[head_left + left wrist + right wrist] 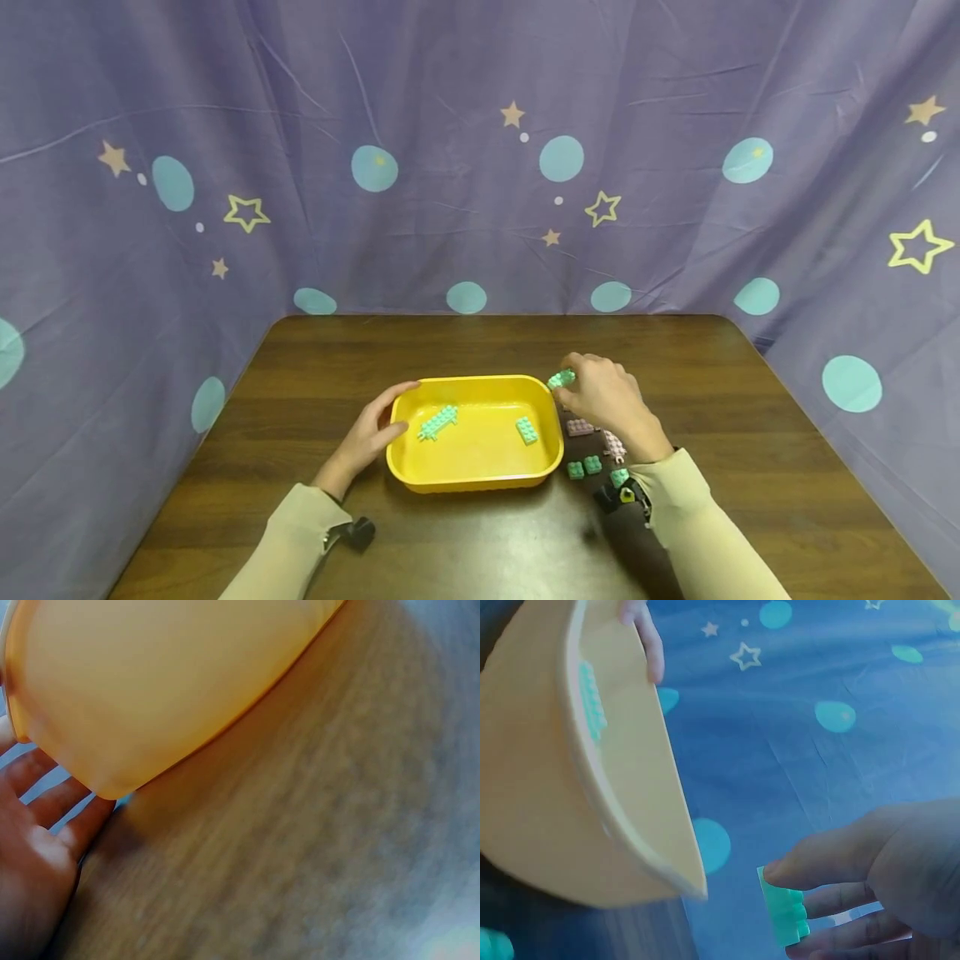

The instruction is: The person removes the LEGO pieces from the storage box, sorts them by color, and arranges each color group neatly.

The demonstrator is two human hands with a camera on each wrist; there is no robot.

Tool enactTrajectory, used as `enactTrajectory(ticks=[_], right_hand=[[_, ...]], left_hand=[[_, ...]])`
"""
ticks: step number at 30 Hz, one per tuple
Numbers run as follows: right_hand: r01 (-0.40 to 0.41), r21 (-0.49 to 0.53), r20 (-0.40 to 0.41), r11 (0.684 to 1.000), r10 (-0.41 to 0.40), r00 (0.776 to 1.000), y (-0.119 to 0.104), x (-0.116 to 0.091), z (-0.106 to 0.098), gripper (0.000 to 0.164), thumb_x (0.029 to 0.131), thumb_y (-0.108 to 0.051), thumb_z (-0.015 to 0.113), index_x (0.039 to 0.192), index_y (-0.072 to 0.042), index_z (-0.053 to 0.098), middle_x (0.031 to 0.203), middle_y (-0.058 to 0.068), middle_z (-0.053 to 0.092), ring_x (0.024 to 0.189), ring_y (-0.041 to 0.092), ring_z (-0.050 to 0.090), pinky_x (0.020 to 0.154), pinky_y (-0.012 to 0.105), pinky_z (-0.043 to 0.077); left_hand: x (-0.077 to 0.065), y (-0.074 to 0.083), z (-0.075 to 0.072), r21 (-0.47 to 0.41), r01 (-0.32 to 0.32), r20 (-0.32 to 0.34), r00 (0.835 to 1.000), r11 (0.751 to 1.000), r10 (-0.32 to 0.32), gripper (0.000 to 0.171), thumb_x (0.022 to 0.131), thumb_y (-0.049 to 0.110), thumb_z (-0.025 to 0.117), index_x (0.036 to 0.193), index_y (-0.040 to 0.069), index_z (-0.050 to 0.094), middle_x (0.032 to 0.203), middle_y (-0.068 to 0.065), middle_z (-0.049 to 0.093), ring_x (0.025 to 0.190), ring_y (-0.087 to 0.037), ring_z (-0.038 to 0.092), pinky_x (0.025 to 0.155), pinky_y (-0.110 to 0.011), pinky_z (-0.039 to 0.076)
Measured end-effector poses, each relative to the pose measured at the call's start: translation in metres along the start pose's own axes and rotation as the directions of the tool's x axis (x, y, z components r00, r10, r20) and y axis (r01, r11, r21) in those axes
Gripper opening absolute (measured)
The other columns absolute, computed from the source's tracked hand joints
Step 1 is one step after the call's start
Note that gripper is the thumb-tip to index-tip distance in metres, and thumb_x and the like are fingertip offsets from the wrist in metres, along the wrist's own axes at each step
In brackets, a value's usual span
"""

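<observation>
A yellow plastic bin (472, 482) stands on the table. My left hand (367, 429) holds its left end, with the thumb over the rim and other fingers (56, 799) spread against the outer wall. Between the thumb and fingers of my right hand (606, 400) is a mint-green toy brick (784, 907), pinched just outside the bin's far right corner. Inside the bin lie a long green brick piece (438, 422) with small side pegs, at the left, and a studded green brick (527, 430), at the right.
Right of the bin lie a mauve brick (580, 427), a pale pink brick piece (613, 446) and several green bricks (575, 470), some under my right forearm. Dark wrist straps sit on both sleeves. A purple curtain (465, 167) with stars and dots hangs behind the wooden table (480, 546).
</observation>
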State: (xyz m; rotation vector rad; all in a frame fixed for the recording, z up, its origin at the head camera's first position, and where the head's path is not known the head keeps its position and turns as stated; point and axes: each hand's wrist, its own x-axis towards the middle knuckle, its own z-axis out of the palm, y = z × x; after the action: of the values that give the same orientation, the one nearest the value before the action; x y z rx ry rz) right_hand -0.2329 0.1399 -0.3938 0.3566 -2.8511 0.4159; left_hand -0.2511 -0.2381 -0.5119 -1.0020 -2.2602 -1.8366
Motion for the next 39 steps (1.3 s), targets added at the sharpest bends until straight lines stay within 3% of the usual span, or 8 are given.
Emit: enactTrajectory(ticks=[19,28,39], right_hand=[[-0.147,0.007,0.013,0.989,0.146,0.989,0.056,-0.022,-0.01,0.047,0.081,-0.037,0.072,0.119,-0.009,0.064,0.1,0.013,0.072,0.085,0.039,0.067,0.057,0.05,0.051],[-0.2,-0.024,0.023,0.979,0.201,0.979,0.078,-0.036,-0.007,0.044,0.08,-0.037,0.073,0.108,-0.004,0.063,0.097,0.019,0.067,0.086,0.049,0.063,0.056,0.056,0.048],[-0.262,-0.032,0.066,0.965,0.263,0.962,0.105,-0.063,-0.004,0.053,0.081,-0.037,0.072,0.119,-0.001,0.062,0.107,0.025,0.065,0.09,0.054,0.06,0.059,0.059,0.049]], left_hand=[[0.0,-0.004,0.0,-0.017,-0.01,0.004,1.0,1.0,0.01,0.059,0.086,-0.011,0.054,0.143,-0.005,0.039,0.145,-0.029,0.041,0.121,-0.036,0.05,0.096,-0.025,0.048],[0.0,-0.004,0.0,-0.009,0.004,0.004,1.0,1.0,-0.004,0.059,0.086,-0.008,0.055,0.143,-0.003,0.041,0.144,-0.028,0.042,0.121,-0.039,0.049,0.097,-0.024,0.047],[0.002,-0.003,0.0,-0.016,-0.012,0.003,1.0,1.0,0.012,0.058,0.086,-0.009,0.054,0.143,-0.004,0.04,0.142,-0.029,0.043,0.116,-0.039,0.051,0.095,-0.025,0.049]])
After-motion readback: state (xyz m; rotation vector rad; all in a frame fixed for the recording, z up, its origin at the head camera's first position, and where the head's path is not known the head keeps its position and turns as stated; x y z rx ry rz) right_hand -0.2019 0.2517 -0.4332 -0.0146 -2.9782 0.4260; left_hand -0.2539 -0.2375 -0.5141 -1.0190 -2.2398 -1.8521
